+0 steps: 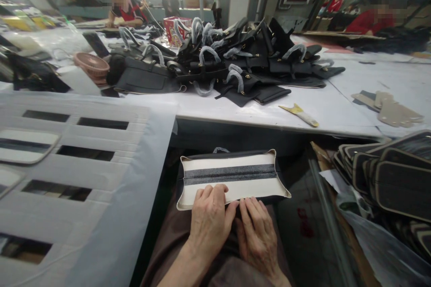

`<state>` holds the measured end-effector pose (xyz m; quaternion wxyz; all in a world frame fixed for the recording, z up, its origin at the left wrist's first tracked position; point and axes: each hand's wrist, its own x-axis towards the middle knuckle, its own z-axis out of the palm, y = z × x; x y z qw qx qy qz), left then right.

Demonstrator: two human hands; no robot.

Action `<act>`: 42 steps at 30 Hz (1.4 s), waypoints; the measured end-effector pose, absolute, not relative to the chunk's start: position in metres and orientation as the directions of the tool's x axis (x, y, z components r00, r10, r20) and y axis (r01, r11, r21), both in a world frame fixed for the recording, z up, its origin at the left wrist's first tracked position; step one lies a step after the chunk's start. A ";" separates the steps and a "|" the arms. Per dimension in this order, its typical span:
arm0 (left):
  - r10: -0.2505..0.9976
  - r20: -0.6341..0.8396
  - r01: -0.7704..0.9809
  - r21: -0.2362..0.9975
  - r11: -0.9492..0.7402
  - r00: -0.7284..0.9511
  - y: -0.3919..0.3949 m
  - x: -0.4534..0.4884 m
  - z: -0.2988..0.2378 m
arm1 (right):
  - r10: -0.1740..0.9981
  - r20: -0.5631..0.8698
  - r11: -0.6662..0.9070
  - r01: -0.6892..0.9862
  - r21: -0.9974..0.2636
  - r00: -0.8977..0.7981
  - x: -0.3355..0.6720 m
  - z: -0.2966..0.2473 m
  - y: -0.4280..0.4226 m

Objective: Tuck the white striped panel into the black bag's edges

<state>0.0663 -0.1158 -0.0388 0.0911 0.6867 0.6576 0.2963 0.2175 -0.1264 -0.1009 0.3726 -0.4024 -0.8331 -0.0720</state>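
A cream panel with a dark grey stripe down its middle (232, 175) lies on my lap over a black bag piece. My left hand (210, 219) rests flat on the panel's near edge, fingers stretched out and pressing down. My right hand (257, 231) lies beside it, fingers together on the black material just under the panel's edge. Neither hand is wrapped round anything.
A white board with rectangular slots (84, 175) is at my left. A heap of black bag parts with wrapped handles (235, 60) lies on the white table (256, 110), near a yellow scraper (299, 114). Stacked dark panels (387, 175) sit at right. Other people work at the back.
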 end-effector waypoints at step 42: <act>0.940 0.337 0.645 0.729 -0.229 -0.048 -0.150 -0.025 -0.056 | 0.441 0.710 0.780 0.626 -0.001 -0.549 0.170 -0.103 -0.126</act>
